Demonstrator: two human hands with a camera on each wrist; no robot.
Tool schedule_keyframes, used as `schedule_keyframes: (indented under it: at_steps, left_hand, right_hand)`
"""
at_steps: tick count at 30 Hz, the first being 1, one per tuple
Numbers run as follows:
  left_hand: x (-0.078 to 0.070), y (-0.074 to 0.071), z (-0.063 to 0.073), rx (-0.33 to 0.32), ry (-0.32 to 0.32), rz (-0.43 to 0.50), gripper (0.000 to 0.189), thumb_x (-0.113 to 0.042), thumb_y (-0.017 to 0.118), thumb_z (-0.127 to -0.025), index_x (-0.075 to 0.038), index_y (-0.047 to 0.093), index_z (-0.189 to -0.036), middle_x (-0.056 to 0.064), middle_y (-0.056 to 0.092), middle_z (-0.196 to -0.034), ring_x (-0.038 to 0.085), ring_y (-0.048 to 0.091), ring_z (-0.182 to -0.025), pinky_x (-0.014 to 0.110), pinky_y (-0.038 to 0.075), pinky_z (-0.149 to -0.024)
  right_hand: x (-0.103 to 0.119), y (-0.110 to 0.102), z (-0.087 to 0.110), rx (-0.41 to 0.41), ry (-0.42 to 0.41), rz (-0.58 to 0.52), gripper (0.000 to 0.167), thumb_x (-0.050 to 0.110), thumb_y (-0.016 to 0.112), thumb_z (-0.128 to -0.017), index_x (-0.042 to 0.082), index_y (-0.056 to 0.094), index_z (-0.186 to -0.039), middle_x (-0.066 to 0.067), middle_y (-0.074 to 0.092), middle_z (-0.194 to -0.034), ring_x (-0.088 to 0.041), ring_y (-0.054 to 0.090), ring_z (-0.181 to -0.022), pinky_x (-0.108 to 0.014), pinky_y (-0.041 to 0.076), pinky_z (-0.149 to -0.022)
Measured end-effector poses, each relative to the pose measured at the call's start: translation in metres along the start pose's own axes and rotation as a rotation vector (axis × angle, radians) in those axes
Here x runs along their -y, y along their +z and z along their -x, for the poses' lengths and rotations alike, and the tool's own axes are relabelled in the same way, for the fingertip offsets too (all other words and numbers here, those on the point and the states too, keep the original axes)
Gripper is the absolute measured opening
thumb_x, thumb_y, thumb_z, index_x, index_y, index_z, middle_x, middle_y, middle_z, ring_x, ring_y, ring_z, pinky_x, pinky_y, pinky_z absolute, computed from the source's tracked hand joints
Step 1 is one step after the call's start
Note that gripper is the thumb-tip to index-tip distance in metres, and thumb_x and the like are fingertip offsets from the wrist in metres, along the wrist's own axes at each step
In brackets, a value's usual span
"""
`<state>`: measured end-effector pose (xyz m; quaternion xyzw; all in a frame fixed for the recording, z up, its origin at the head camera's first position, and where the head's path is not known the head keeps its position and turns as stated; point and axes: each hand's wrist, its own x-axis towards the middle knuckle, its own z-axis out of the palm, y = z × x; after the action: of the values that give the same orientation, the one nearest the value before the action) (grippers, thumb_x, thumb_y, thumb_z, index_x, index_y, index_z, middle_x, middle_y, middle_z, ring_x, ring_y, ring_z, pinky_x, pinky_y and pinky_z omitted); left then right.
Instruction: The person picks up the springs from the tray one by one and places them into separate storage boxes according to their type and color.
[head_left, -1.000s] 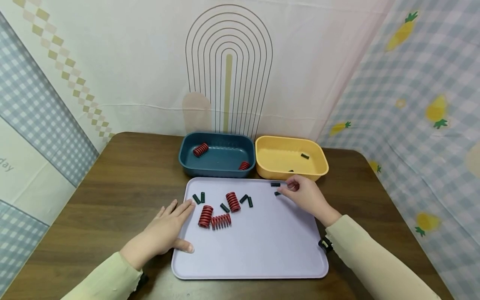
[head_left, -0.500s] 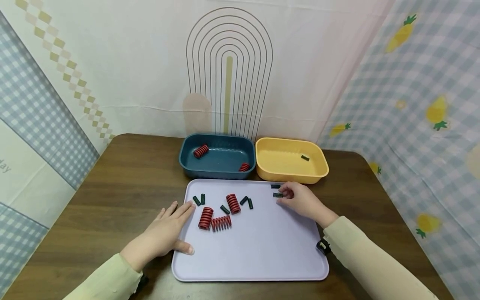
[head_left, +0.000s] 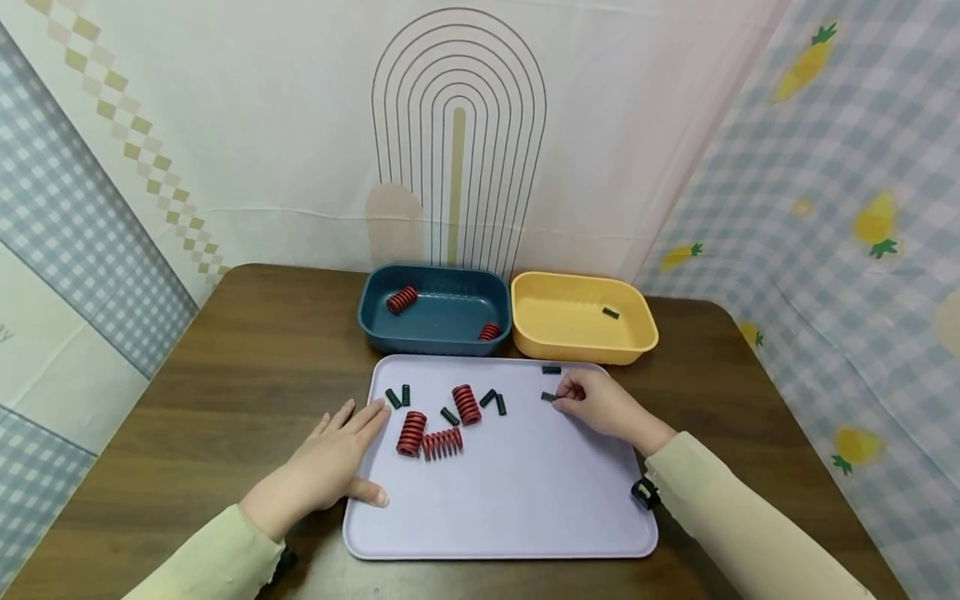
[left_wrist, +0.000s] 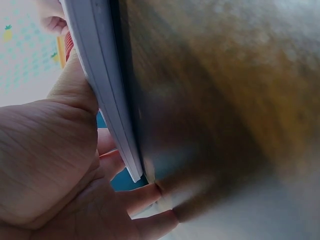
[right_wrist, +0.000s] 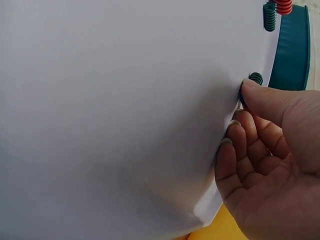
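My right hand pinches a small dark green spring between thumb and fingers at the lilac tray's back right. Just behind it lies another green spring. In the right wrist view the thumb covers much of the pinched spring. Fingers spread, my left hand rests over the tray's left edge, thumb on the rim. Near its fingertips lie two green springs. Large red springs and more green springs lie across the tray's back left and middle.
Behind the tray stand a blue bin with two red springs and a yellow bin with a green spring. They stand side by side on the brown wooden table. Patterned cloth hangs behind.
My right hand has come down from beside the yellow bin onto the green spring, which has shifted slightly left and toward me. My left hand has stayed put.
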<state>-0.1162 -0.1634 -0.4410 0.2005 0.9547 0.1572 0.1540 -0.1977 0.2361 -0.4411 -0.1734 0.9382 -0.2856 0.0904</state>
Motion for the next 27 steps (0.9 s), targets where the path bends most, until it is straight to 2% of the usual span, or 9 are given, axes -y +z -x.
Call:
schedule_keyframes:
  at_steps: [6,10,16,23,27]
  left_hand:
    - [0.000,0.001,0.000,0.006,0.000,0.005,0.113,-0.058,0.079,-0.064,-0.005,0.032,-0.151,0.014,0.025,-0.157,0.048,0.017,-0.140,0.067,0.016,-0.106]
    - [0.000,0.000,0.000,0.001,-0.001,0.004,0.113,-0.058,0.079,-0.063,-0.005,0.032,-0.151,0.014,0.025,-0.157,0.048,0.017,-0.140,0.067,0.016,-0.106]
    - [0.000,0.000,0.000,0.001,-0.001,0.003,0.113,-0.059,0.079,-0.063,-0.005,0.032,-0.151,0.014,0.025,-0.157,0.048,0.017,-0.140,0.067,0.016,-0.106]
    - [0.001,-0.001,0.000,-0.001,-0.007,0.004,0.113,-0.059,0.079,-0.063,-0.006,0.032,-0.151,0.013,0.025,-0.157,0.047,0.017,-0.141,0.067,0.015,-0.107]
    - [0.001,-0.001,0.000,0.000,-0.001,0.006,0.114,-0.060,0.079,-0.063,-0.006,0.031,-0.151,0.013,0.024,-0.157,0.047,0.017,-0.141,0.068,0.016,-0.106]
  right_hand:
    - [0.000,0.000,0.003,0.025,0.023,0.035,0.008,0.013,0.069,-0.090,0.011,0.061,-0.087,0.002,0.057,-0.077,-0.012,0.052,-0.070,-0.030,0.046,-0.064]
    - [-0.003,-0.004,0.006,0.007,0.037,0.063,0.009,0.019,0.067,-0.093,0.014,0.060,-0.090,0.004,0.057,-0.079,-0.012,0.053,-0.072,-0.031,0.046,-0.066]
    - [-0.010,-0.017,0.012,-0.082,0.053,0.075,0.009,0.021,0.066,-0.093,0.014,0.060,-0.095,0.003,0.059,-0.084,-0.014,0.054,-0.076,-0.032,0.046,-0.067]
    - [-0.010,-0.033,0.013,-0.214,0.029,0.067,0.011,0.019,0.065,-0.094,0.011,0.059,-0.097,-0.002,0.061,-0.086,-0.018,0.055,-0.079,-0.035,0.046,-0.070]
    - [-0.009,-0.041,0.013,-0.260,0.018,0.053,0.012,0.020,0.064,-0.095,0.010,0.058,-0.098,-0.002,0.060,-0.086,-0.018,0.054,-0.076,-0.033,0.047,-0.067]
